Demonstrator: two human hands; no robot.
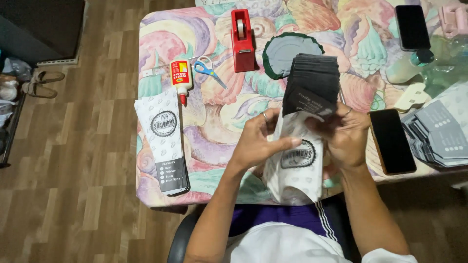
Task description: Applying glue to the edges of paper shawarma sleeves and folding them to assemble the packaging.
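1. Head view, looking down: a small table (161, 34) under a cloth of pastel swirls stood on wood-plank flooring (73, 160), with a pair of sandals (41, 83) off at the left edge beside a dark piece of furniture.
2. On the cloth lay a red tape dispenser (242, 41), blue-handled scissors (208, 70), a white glue bottle (181, 78) with a red tip, a dark round lid (287, 51), and a neat pile of white printed sleeves (165, 141) at the near-left corner.
3. Two dark phones there: one (412, 27) far right, another (391, 141) just beside the right hand. A fanned heap of grey printed sheets (436, 134) ran off the right edge.
4. Centre stage! The left hand (258, 141) had its fingers curled onto a white paper sleeve (296, 170), thumb pressed across its front, held above the near table edge, over the lap.
5. The right hand (348, 139) was clenched around a thick stack of dark flat sleeves (312, 83), fanned upward over the table.
6. Hard to read: the right fingertips blurred into the stack's lower edge, the sleeve's bottom end hid the lap, and a pale bottle (407, 68) and clutter at far right were washed out.
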